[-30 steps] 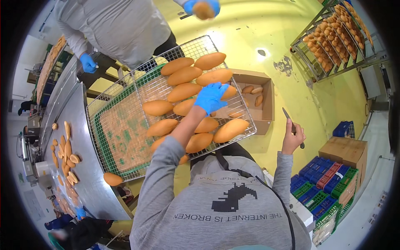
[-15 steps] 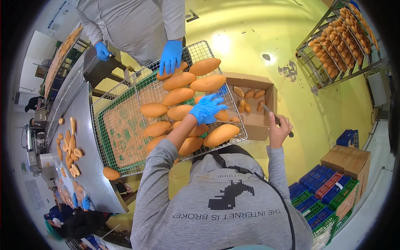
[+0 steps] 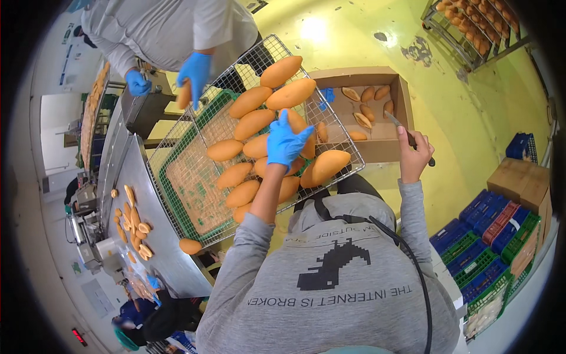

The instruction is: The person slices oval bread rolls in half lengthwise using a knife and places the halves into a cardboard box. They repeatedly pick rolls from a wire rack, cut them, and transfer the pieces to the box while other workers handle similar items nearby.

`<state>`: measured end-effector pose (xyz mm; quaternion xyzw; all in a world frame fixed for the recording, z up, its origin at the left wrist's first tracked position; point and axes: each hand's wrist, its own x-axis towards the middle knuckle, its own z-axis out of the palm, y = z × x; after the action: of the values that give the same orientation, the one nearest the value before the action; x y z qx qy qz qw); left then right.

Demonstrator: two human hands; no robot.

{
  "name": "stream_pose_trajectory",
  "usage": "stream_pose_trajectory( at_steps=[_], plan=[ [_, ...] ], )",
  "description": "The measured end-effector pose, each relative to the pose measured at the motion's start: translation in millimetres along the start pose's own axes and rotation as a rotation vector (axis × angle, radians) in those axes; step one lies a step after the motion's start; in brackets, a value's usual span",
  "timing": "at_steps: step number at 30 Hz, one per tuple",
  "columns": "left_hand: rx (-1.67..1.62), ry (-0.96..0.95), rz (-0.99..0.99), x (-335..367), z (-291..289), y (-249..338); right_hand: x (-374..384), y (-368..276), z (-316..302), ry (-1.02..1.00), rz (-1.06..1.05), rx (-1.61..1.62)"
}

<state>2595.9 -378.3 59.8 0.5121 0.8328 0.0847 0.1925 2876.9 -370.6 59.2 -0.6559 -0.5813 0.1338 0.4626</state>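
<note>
My left hand (image 3: 287,143), in a blue glove, is over the right part of a wire rack (image 3: 209,133) bearing several golden oval bread rolls. Its thumb and fingers straddle one bread roll (image 3: 299,125), which lies slanted among the others; the glove partly hides the grip. My bare right hand (image 3: 416,152) is closed round the dark handle of a knife (image 3: 394,120). The blade points up and left, over the right side of a cardboard box (image 3: 382,151). Small rolls, some split open, and a crumpled blue piece lie in the box.
Across the rack a co-worker's blue-gloved hand (image 3: 196,75) holds a roll. Under the rack is a green crate (image 3: 172,177) with crumbs. A steel table (image 3: 171,265) with cut rolls stands left. Stacked crates (image 3: 480,248) and a trolley of rolls (image 3: 480,26) are on the right.
My left hand has gone from lying spread over the rolls to fingers about one turned roll. The co-worker's hand has moved left off the rack with a roll. The whole view has shifted.
</note>
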Motion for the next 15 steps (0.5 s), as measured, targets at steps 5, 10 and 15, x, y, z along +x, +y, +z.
stream_pose_trajectory(
  at_steps=[5, 10, 15],
  plan=[
    [-0.389, -0.043, 0.398, 26, 15, -58, -9, 4, -14, 0.065, 0.057, -0.01],
    [-0.811, 0.03, -0.062, 46, -10, -71, -27, 27, -25, 0.155, 0.163, -0.018],
    [-0.595, -0.063, -0.049, 39, 9, -36, -42, 36, -35, 0.207, 0.258, -0.008]
  ],
)
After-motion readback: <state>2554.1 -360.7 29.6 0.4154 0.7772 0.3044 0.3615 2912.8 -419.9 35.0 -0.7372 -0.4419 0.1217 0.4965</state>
